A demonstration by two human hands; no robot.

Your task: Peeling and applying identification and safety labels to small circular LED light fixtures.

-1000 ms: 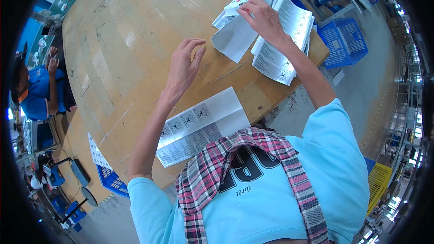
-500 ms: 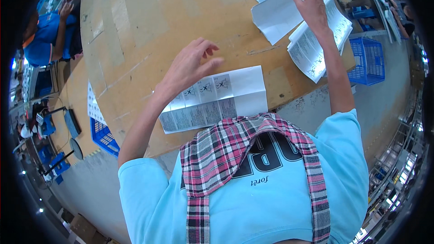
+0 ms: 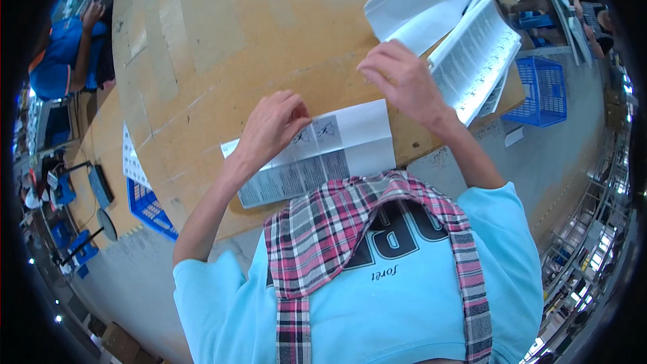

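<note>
At the near edge of the pale wooden worktop [image 3: 202,61], the left hand [image 3: 273,125] rests its bent fingertips on a white printed paper leaflet [image 3: 337,152], a loose grip that pins the sheet rather than closing round it. The leaflet lies flat, just in front of the person's chest, its printed columns toward the left and a blank white panel to the right. The right hand [image 3: 404,81] hovers above the worktop with fingers curled and nothing between them, just beside a fanned stack of printed white sheets [image 3: 475,57] at the far right corner. I'd judge that stack the risk: it overhangs the corner, so a nudge could spill it toward the blue plastic basket [image 3: 542,91] on the floor. A folded plain white sheet [image 3: 414,10] lies beyond the stack.
</note>
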